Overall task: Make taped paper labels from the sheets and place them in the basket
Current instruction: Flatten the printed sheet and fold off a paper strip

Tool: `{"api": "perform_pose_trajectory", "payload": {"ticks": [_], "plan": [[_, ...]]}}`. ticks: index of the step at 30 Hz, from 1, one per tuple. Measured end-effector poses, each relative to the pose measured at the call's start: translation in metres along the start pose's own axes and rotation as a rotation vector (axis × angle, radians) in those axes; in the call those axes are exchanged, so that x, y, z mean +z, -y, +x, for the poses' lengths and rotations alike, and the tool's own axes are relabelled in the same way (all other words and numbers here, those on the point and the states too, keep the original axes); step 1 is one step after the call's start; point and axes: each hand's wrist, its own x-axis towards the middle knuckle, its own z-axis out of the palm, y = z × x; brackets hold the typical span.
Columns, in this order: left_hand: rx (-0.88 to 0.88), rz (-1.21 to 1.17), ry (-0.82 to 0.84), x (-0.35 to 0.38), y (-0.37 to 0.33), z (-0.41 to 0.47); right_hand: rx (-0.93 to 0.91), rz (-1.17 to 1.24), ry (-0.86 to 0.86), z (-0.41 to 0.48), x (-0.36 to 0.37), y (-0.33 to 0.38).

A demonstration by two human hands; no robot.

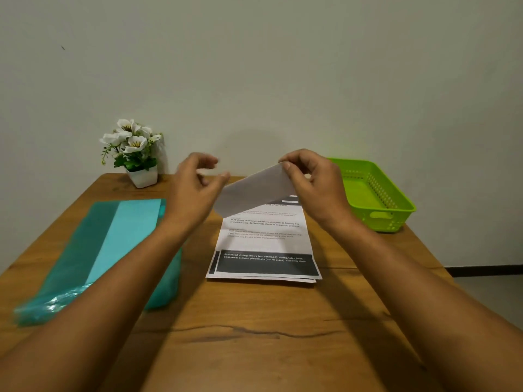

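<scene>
Hands are held raised over the wooden table (254,335), forearms stretched forward. At far left a teal plastic sleeve (93,250) is laid flat, with potted white flowers (133,148) behind it. The left hand (195,179) is blurred, fingers loosely curled beside the paper strip (254,190); whether it grips cannot be told. The strip is pinched at its upper corner by the right hand (314,179) and lifted above the stack of printed sheets (263,244), probably for working freely. The green basket (396,205) is set within reach at right.
</scene>
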Motion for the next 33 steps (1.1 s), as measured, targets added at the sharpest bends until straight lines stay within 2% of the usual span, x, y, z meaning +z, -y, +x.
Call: {"api": "perform_pose_trajectory", "payload": {"ticks": [3,6,8,12,16,19,22,28,31,33], "plan": [[0.187,-0.003,0.197,0.011,-0.034,0.001,-0.093,-0.010,0.051,0.001,0.010,0.017],[0.247,0.002,0.213,0.019,-0.047,0.002,-0.135,0.058,0.068,0.002,0.016,0.025],[0.221,-0.054,0.168,0.020,-0.047,0.003,-0.104,0.105,0.052,0.003,0.017,0.023],[0.088,-0.186,0.113,0.018,-0.038,0.005,0.083,0.256,-0.019,0.004,0.017,0.007],[-0.049,-0.383,0.078,0.015,-0.035,0.002,0.175,0.405,0.005,0.002,0.016,0.003],[-0.072,-0.343,0.083,0.016,-0.029,0.000,0.166,0.368,0.016,0.000,0.018,0.005],[0.020,-0.235,0.094,0.015,-0.028,0.001,0.119,0.288,0.079,0.001,0.020,0.008],[0.151,-0.177,0.205,0.010,-0.041,0.008,0.021,0.149,0.193,-0.003,0.027,0.020],[0.143,-0.173,0.171,0.010,-0.033,0.007,0.023,0.122,0.218,-0.005,0.029,0.019],[0.073,-0.241,0.118,0.011,-0.024,0.007,0.041,0.096,0.251,-0.006,0.026,0.013]]}}
